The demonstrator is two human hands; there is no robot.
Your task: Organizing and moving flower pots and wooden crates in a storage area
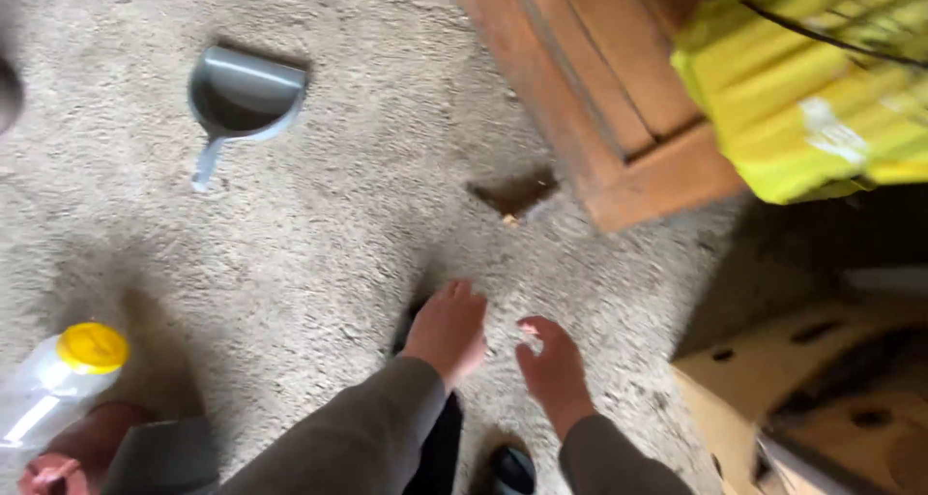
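Head camera looked down at two hands over a gritty concrete floor [319,234]. Left hand [448,329] hung with fingers loosely together, holding nothing; right hand [554,367] was half-curled, thumb apart, a tiny scrap at its fingertip, too blurred to identify. Between and below them lay something black [430,437], partly hidden. Farther up-left sat a grey dustpan [240,97]. A wooden crate [599,89] stood toward the upper right, and a yellow-capped bottle [58,384] at the lower-left edge.

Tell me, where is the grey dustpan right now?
The grey dustpan lies on the rough floor at the upper left of the head view, left of the wooden crate and well beyond both hands.
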